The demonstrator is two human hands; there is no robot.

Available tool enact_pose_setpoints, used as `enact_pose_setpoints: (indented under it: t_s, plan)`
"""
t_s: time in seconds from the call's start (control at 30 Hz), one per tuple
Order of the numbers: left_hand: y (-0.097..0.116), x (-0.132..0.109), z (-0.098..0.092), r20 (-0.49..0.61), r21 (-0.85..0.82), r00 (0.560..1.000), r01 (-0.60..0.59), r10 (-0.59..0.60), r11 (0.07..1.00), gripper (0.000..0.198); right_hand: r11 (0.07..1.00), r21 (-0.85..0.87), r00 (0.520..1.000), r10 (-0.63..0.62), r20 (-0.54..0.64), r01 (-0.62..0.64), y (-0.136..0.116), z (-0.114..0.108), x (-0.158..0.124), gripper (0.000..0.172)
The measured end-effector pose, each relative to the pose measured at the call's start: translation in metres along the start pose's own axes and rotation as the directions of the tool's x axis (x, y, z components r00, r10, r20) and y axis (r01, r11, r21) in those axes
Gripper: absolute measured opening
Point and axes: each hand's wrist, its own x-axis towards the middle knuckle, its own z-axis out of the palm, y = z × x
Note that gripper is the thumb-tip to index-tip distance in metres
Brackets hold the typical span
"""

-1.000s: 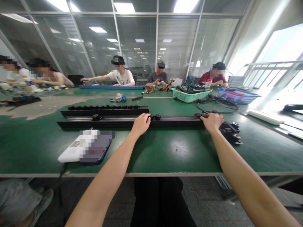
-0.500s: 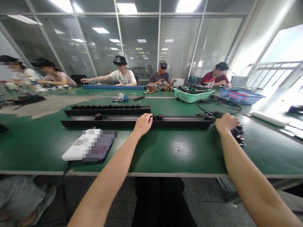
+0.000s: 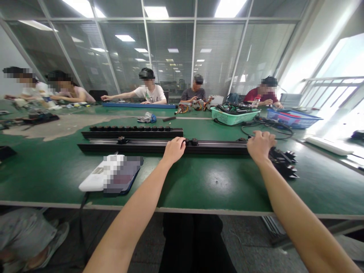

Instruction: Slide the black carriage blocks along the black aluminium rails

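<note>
Left hand (image 3: 174, 150): fingers clasping straight black rail (image 3: 216, 149) (long, slotted) | right hand (image 3: 261, 147), rail's 3 o'clock: grip unclear

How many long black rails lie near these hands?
2: the front rail, left hand on it and right hand at its right end; the rear rail, just beyond.

Smooth, metal-looking front rail (image 3: 213, 149), smooth glossy tabletop (image 3: 193, 185).
</note>
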Motion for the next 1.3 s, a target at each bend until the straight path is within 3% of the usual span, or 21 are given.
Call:
enact_pose_setpoints:
  t_s: [0.1,0.23,0.4,0.53,0.6,0.67,0.8,0.93,1.03,1.1,1.17,1.3]
  plan:
    - [-0.001,0.0,-0.001,-0.012,0.006,1.0,0.007,-0.007,1.0,0.032,0.968,0.096,0.97,-0.238,0.046,0.233,-0.031,0.004,-0.021,0.043]
    - [-0.004,0.002,-0.002,-0.035,0.043,0.999,0.036,-0.034,0.998,0.032,0.866,0.239,0.875,-0.473,0.104,0.44,-0.065,0.009,-0.046,0.043]
    - [-0.009,0.003,-0.006,-0.077,0.156,0.989,0.136,-0.125,0.978,0.032,0.788,0.283,0.783,-0.601,0.162,0.546,-0.084,0.01,-0.067,0.047]
    - [-0.022,0.002,-0.016,-0.155,0.263,0.962,0.261,-0.227,0.929,0.032,0.768,0.297,0.754,-0.629,0.187,0.567,-0.085,0.012,-0.072,0.05]
    - [-0.034,0.002,-0.022,-0.2,0.296,0.926,0.368,-0.319,0.882,0.034,0.77,0.293,0.751,-0.629,0.2,0.567,-0.083,0.016,-0.072,0.049]
    - [-0.048,0.004,-0.028,-0.254,0.293,0.862,0.5,-0.438,0.815,0.038,0.774,0.28,0.748,-0.627,0.217,0.568,-0.081,0.019,-0.071,0.047]
    - [-0.081,0.017,-0.041,-0.324,0.252,0.67,0.742,-0.668,0.622,0.051,0.781,0.266,0.748,-0.621,0.234,0.565,-0.081,0.024,-0.069,0.042]
    - [-0.117,0.034,-0.062,-0.343,0.306,0.596,0.802,-0.726,0.514,0.061,0.785,0.266,0.749,-0.617,0.241,0.56,-0.084,0.023,-0.068,0.04]
    - [-0.144,0.036,-0.082,-0.263,0.379,0.537,0.821,-0.802,0.426,0.059,0.789,0.269,0.752,-0.611,0.247,0.553,-0.085,0.022,-0.068,0.039]
    - [-0.156,0.033,-0.091,-0.131,0.449,0.584,0.755,-0.801,0.477,0.051,0.792,0.27,0.754,-0.607,0.251,0.547,-0.086,0.022,-0.067,0.039]
    - [-0.16,0.029,-0.093,-0.106,0.465,0.622,0.721,-0.776,0.514,0.045,0.793,0.271,0.754,-0.606,0.254,0.546,-0.086,0.022,-0.067,0.04]
    - [-0.138,0.026,-0.08,-0.099,0.484,0.688,0.665,-0.719,0.57,0.044,0.796,0.277,0.757,-0.601,0.257,0.538,-0.086,0.022,-0.066,0.039]
